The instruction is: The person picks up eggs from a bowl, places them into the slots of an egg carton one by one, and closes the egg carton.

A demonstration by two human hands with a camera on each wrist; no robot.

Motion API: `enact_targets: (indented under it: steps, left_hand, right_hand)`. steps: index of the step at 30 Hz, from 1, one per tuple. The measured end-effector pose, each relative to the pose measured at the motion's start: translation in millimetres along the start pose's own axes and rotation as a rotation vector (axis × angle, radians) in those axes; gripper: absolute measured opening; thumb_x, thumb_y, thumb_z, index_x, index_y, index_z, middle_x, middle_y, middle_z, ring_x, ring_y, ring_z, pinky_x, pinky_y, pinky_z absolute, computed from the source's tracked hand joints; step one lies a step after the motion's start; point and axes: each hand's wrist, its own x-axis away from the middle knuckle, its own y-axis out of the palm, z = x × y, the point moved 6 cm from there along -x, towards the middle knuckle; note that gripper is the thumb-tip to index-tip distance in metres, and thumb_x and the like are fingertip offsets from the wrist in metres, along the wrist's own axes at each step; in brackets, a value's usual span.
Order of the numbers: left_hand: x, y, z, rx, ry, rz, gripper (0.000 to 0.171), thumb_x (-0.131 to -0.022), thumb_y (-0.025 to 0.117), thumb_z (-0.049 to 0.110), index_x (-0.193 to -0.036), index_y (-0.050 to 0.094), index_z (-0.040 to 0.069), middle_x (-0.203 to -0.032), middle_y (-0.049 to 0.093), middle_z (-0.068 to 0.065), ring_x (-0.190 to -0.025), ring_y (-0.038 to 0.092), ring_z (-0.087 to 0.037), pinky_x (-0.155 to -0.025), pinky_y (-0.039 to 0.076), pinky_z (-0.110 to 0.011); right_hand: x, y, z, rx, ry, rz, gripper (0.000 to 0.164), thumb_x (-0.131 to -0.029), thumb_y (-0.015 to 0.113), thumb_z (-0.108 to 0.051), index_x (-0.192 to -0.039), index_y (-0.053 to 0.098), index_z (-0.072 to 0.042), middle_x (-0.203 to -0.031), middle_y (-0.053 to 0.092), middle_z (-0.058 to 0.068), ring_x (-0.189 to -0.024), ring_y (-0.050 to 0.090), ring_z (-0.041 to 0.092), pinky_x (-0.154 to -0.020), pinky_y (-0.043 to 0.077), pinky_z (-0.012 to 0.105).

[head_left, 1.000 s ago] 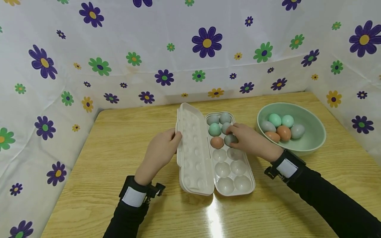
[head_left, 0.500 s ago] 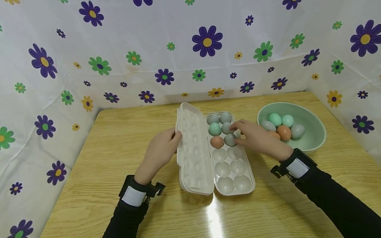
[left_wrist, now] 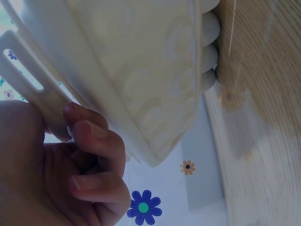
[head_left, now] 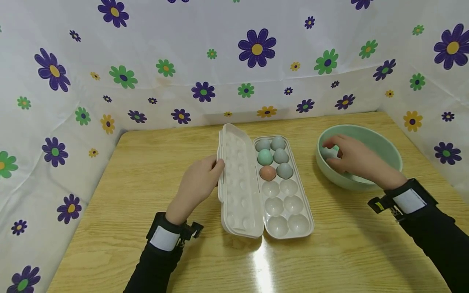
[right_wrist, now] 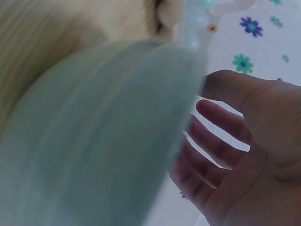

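Note:
My left hand point(head_left: 196, 185) pinches the outer edge of the raised egg carton lid point(head_left: 239, 195). In the left wrist view its fingers point(left_wrist: 101, 141) curl at the slotted flap on that lid. The carton's base point(head_left: 310, 221) lies on the table, its three far rows filled with several grey eggs point(head_left: 284, 171), a mint egg point(head_left: 265, 157) and a brown egg point(head_left: 268, 173). My right hand point(head_left: 360, 160) reaches over the green bowl point(head_left: 393, 150), fingers parted and gently bent. Between its thumb and fingers shows a grey egg point(head_left: 327, 153); the hand hides most of the bowl's contents.
The wooden table point(head_left: 146, 162) carries the carton in the middle and the bowl at the right. A white flowered cloth point(head_left: 157, 44) hangs behind the table and along both sides.
My right hand has let go of a grey egg in the carton's third row and moved right, over the bowl. My left hand stays at the lid.

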Motion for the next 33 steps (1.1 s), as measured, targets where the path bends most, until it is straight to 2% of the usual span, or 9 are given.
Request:
enact_targets:
  steps: [7, 12, 16, 22, 33]
  left_hand:
    - [-0.1, 0.1, -0.8, -0.006, -0.008, -0.005, 0.036, -0.097, 0.028, 0.039, -0.082, 0.054, 0.019, -0.065, 0.055, 0.000, -0.056, 0.051, -0.019, -0.048, 0.039, -0.035]
    - [-0.2, -0.2, -0.6, -0.003, -0.004, 0.000, 0.036, -0.097, 0.028, 0.039, -0.082, 0.054, 0.019, -0.065, 0.055, 0.000, -0.056, 0.051, -0.018, -0.048, 0.039, -0.035]
    - [0.0, -0.2, 0.0, -0.002, -0.002, -0.001, 0.036, -0.097, 0.028, 0.039, -0.083, 0.055, 0.019, -0.065, 0.056, 0.000, -0.056, 0.052, -0.018, -0.048, 0.040, -0.035]
    - [0.0, 0.0, 0.3, -0.002, 0.001, -0.002, 0.036, -0.097, 0.028, 0.039, -0.083, 0.054, 0.019, -0.065, 0.056, -0.001, -0.055, 0.051, -0.018, -0.047, 0.039, -0.035]
    - [1.4, 0.7, 0.5, 0.000, 0.006, -0.002, 0.035, -0.097, 0.029, 0.039, -0.082, 0.054, 0.019, -0.064, 0.056, 0.000, -0.055, 0.051, -0.018, -0.047, 0.039, -0.035]
  right_hand:
    - [4, 12, 21, 0.071, -0.030, -0.046, 0.034, -0.087, 0.061, -0.029, -0.113, 0.057, -0.007, -0.097, 0.055, 0.009, -0.082, 0.052, 0.020, -0.068, 0.046, 0.040]
    - [5, 22, 28, 0.103, -0.026, -0.089, 0.029, -0.089, 0.058, -0.021, -0.114, 0.057, -0.005, -0.097, 0.057, 0.011, -0.086, 0.053, 0.023, -0.072, 0.047, 0.043]
    - [4, 25, 29, 0.124, -0.054, -0.072, 0.033, -0.085, 0.059, -0.012, -0.117, 0.054, -0.004, -0.099, 0.057, 0.015, -0.087, 0.054, 0.025, -0.072, 0.048, 0.045]
    - [2, 26, 28, 0.159, -0.105, -0.052, 0.036, -0.082, 0.062, -0.007, -0.118, 0.053, -0.003, -0.091, 0.055, 0.013, -0.079, 0.052, 0.024, -0.067, 0.047, 0.043]
    - [1, 27, 31, 0.090, -0.044, -0.032, 0.034, -0.081, 0.064, -0.012, -0.110, 0.051, -0.002, -0.093, 0.054, 0.012, -0.082, 0.052, 0.024, -0.068, 0.047, 0.042]
